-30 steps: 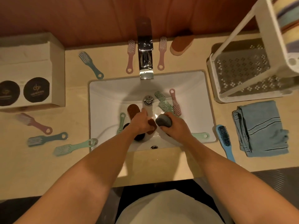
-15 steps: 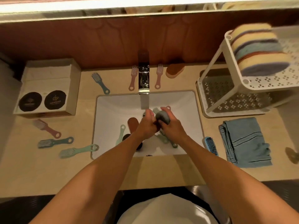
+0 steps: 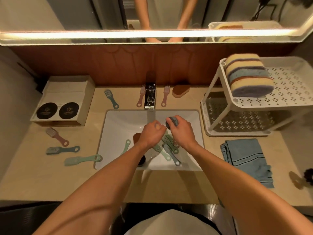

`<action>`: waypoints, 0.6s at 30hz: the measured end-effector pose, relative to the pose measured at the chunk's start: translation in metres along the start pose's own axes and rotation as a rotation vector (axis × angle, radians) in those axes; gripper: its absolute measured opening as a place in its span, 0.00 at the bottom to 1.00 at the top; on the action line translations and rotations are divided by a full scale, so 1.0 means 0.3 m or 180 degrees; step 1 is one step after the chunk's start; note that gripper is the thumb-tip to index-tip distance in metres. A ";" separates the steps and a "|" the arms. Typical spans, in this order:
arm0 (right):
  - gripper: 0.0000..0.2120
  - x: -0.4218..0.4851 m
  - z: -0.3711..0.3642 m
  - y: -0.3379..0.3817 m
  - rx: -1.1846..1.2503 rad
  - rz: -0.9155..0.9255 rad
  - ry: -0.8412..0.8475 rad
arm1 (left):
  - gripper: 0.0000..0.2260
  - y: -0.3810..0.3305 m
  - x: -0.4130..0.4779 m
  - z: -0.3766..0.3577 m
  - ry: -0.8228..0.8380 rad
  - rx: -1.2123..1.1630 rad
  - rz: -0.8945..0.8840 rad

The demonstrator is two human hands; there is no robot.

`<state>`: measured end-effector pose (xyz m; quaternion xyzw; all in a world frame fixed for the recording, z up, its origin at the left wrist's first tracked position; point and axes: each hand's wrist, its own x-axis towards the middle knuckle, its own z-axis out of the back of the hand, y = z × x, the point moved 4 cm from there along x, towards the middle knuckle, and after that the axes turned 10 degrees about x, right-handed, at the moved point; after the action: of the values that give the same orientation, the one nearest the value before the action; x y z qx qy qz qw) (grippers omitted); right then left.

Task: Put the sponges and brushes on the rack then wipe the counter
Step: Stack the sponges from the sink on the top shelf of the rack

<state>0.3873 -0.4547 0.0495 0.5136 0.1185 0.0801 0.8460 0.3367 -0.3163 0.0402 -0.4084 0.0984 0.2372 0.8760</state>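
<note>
- Head view is showing the right grip (image 3: 182, 133) curling firmly round a grey sponge (image 3: 172, 122). It is carrying the sponge up off the floor of the sink (image 3: 118, 122), higher than a second ago, when it was sitting low among the brushes.
- Left grip (image 3: 151, 134) is hanging just beside the right one with its fingers curled. I cannot tell whether it is holding anything.
- Brown sponge (image 3: 136, 137) is lying in the basin just to the left of the left grip.
- Green brushes (image 3: 169, 147) are lying beneath both grips, not yet being picked up.
- Rack (image 3: 237, 106) is now coming fully into view, well off to the right of the right grip, with a striped sponge stack (image 3: 247, 75) already sitting on its top shelf.
- By my judgement the grey sponge is heading for the rack. The brushes scattered on the tabletop (image 3: 50, 180) and the wiping are still waiting.
</note>
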 end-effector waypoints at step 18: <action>0.19 0.037 0.138 0.150 -0.0130 -0.0066 -0.0300 | 0.23 -0.237 -0.017 0.028 -0.0384 0.0247 -0.0371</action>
<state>0.4092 -0.4663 0.1066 0.4983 0.0821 0.0494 0.8617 0.3673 -0.3511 0.0950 -0.3641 0.0307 0.2060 0.9078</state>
